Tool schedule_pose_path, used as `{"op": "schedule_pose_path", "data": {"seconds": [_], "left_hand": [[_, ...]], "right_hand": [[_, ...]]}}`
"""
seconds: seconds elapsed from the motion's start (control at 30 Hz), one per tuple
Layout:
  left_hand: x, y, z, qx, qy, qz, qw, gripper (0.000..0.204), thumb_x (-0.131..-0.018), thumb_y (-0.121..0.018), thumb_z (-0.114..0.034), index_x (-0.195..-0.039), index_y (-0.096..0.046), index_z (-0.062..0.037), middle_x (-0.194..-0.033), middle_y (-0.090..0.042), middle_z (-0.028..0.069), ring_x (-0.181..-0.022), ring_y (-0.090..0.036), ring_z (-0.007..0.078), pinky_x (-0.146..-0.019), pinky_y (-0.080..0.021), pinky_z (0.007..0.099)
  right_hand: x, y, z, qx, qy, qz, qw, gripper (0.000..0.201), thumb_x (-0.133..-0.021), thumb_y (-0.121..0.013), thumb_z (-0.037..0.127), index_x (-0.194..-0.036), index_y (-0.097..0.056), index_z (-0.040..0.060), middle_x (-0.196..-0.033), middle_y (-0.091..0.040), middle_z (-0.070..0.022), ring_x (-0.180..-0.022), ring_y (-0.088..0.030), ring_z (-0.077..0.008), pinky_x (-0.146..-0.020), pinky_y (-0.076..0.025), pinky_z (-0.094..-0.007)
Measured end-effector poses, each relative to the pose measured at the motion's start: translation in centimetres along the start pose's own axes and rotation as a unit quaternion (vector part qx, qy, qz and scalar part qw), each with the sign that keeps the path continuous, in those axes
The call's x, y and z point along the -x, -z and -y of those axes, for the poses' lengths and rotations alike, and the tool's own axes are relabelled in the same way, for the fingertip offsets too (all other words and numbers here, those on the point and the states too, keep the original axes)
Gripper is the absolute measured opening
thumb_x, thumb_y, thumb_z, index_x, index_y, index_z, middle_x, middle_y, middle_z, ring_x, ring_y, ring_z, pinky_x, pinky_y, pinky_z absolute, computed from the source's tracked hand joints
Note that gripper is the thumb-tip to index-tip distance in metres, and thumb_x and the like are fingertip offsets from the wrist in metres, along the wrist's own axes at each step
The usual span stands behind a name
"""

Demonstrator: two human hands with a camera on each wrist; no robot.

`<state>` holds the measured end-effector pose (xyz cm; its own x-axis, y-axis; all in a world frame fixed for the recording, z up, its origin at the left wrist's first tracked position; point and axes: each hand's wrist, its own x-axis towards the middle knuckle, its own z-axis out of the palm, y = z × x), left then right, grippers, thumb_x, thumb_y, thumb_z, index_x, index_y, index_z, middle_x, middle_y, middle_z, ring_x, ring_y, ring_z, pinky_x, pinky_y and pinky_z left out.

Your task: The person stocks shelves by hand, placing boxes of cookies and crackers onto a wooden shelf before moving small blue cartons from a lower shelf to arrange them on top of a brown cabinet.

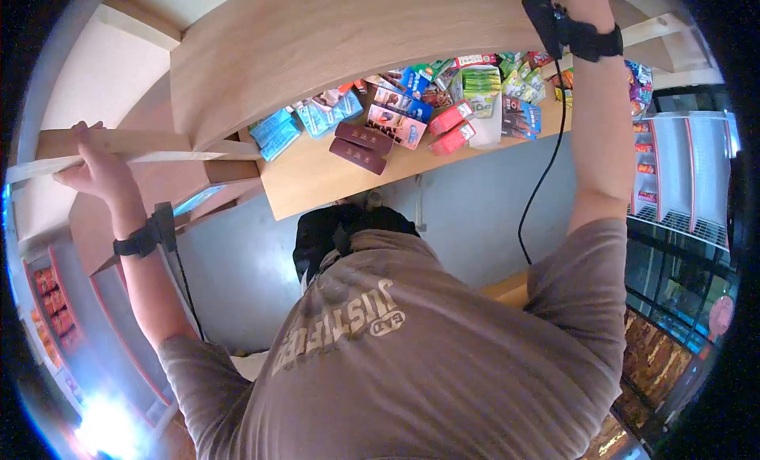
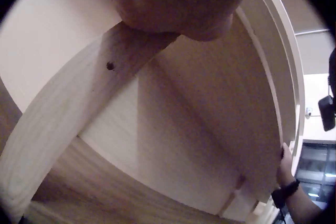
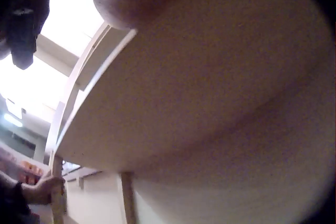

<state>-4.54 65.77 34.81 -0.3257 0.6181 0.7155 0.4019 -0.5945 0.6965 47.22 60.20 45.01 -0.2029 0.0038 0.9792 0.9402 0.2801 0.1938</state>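
Observation:
Overhead spans a large piece of wooden furniture (image 1: 340, 40), its curved-looking pale panel filling the upper head view. At its left end my left hand (image 1: 99, 171) grips a light wooden bar (image 1: 150, 143), thumb on one side and fingers on the other. From the right wrist view, the same left hand (image 3: 48, 188) appears wrapped round an upright-looking wooden edge. My right hand (image 1: 587, 1) is raised at the top right, mostly cut off by the frame. In the left wrist view that right hand (image 2: 284, 165) holds the far edge of the wooden panel (image 2: 231, 92).
Below the furniture, a wooden counter (image 1: 293, 187) bears many colourful snack packs (image 1: 479, 84) and two dark maroon boxes (image 1: 360, 147). White store shelves (image 1: 704, 167) stand at right, more stocked shelves (image 1: 55, 302) at left. A black cable (image 1: 529, 199) hangs from my right wrist.

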Motion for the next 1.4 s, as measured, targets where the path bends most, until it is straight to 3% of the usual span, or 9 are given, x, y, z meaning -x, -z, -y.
{"op": "schedule_pose_path", "data": {"seconds": [0.2, 0.43, 0.67, 0.8, 0.93, 1.07, 1.1, 1.13, 1.4], "left_hand": [[0.7, -0.8, -1.9, -0.015, -0.011, -0.016, 1.0, 0.04, -0.084, -0.064, -0.008, -0.108, -0.035, 0.005, -0.094, -0.058, 0.0188, -0.075, -0.064, 0.0216, -0.066, -0.054, 0.0311], [0.7, -1.0, -1.8, 0.0, -0.007, -0.007, 1.0, 0.04, -0.084, -0.065, -0.01, -0.106, -0.035, 0.0043, -0.094, -0.058, 0.0184, -0.077, -0.064, 0.0223, -0.066, -0.055, 0.0321], [0.6, -0.6, -1.5, 0.01, -0.011, 0.012, 1.0, 0.041, -0.084, -0.063, -0.01, -0.109, -0.034, 0.005, -0.095, -0.057, 0.0183, -0.08, -0.064, 0.0221, -0.068, -0.055, 0.0332], [0.6, -0.6, -1.1, 0.025, -0.017, 0.004, 1.0, 0.04, -0.084, -0.063, -0.008, -0.109, -0.034, 0.003, -0.094, -0.057, 0.0169, -0.078, -0.064, 0.0216, -0.064, -0.054, 0.0314], [0.5, -0.6, -1.4, 0.035, -0.002, 0.007, 0.999, 0.041, -0.082, -0.064, -0.006, -0.11, -0.035, 0.0032, -0.092, -0.058, 0.016, -0.074, -0.064, 0.0203, -0.059, -0.053, 0.0299], [0.5, -0.5, -1.2, 0.026, -0.01, 0.007, 1.0, 0.041, -0.082, -0.065, -0.005, -0.108, -0.035, 0.0036, -0.091, -0.057, 0.015, -0.073, -0.064, 0.0197, -0.061, -0.053, 0.0298], [0.6, -0.7, -1.3, 0.055, -0.022, 0.006, 0.998, 0.042, -0.082, -0.065, -0.005, -0.109, -0.034, 0.0036, -0.091, -0.057, 0.0146, -0.073, -0.064, 0.0197, -0.062, -0.053, 0.0298], [0.5, -0.5, -1.3, 0.046, -0.017, 0.013, 0.999, 0.043, -0.082, -0.066, -0.006, -0.109, -0.034, 0.0035, -0.091, -0.057, 0.0144, -0.074, -0.064, 0.0196, -0.061, -0.053, 0.0294], [0.4, -0.6, -1.5, 0.018, -0.034, 0.011, 0.999, 0.042, -0.083, -0.066, -0.009, -0.109, -0.034, 0.0005, -0.094, -0.058, 0.015, -0.075, -0.065, 0.0226, -0.065, -0.054, 0.0327]], "right_hand": [[6.0, 6.5, 5.7, -0.101, -0.174, -0.005, 0.98, 0.009, -0.089, -0.052, 0.003, -0.097, -0.056, 0.0011, -0.092, -0.06, -0.009, -0.084, -0.056, -0.0164, -0.078, -0.044, -0.0297], [30.2, 7.2, 14.1, -0.347, -0.596, 0.357, 0.63, 0.019, -0.087, -0.059, 0.008, -0.104, -0.054, 0.0006, -0.093, -0.061, -0.0082, -0.084, -0.059, -0.0142, -0.075, -0.048, -0.0273], [34.5, 4.9, 18.9, -0.236, -0.813, 0.363, 0.389, 0.044, -0.084, -0.062, 0.016, -0.12, -0.045, -0.0019, -0.102, -0.061, -0.011, -0.083, -0.061, -0.0146, -0.071, -0.05, -0.0288], [44.6, -0.2, 18.5, -0.03, -0.688, 0.339, 0.64, 0.055, -0.073, -0.072, 0.025, -0.111, -0.048, -0.0056, -0.105, -0.06, -0.0212, -0.084, -0.064, -0.0329, -0.07, -0.053, -0.0405], [37.4, -2.9, 17.1, -0.011, -0.875, 0.317, 0.365, 0.062, -0.073, -0.074, 0.033, -0.113, -0.049, -0.0079, -0.119, -0.056, -0.0258, -0.103, -0.061, -0.0354, -0.08, -0.052, -0.0437], [38.0, -3.2, 15.8, -0.09, -0.885, 0.288, 0.354, 0.051, -0.073, -0.076, 0.028, -0.11, -0.059, -0.0023, -0.106, -0.065, -0.0153, -0.089, -0.064, -0.0253, -0.074, -0.05, -0.0397], [49.5, -4.5, 14.2, -0.083, -0.747, 0.42, 0.508, 0.048, -0.072, -0.076, 0.028, -0.106, -0.059, -0.0019, -0.106, -0.065, -0.0141, -0.088, -0.063, -0.0253, -0.073, -0.05, -0.0405], [46.2, -5.2, 13.8, 0.01, -0.849, 0.373, 0.374, 0.045, -0.071, -0.077, 0.028, -0.102, -0.06, -0.0006, -0.102, -0.065, -0.0122, -0.085, -0.062, -0.0246, -0.073, -0.049, -0.0411], [42.0, -4.3, 13.3, -0.106, -0.91, 0.309, 0.254, 0.04, -0.075, -0.073, 0.033, -0.098, -0.058, 0.005, -0.096, -0.062, -0.0089, -0.086, -0.06, -0.0232, -0.071, -0.05, -0.04]]}}
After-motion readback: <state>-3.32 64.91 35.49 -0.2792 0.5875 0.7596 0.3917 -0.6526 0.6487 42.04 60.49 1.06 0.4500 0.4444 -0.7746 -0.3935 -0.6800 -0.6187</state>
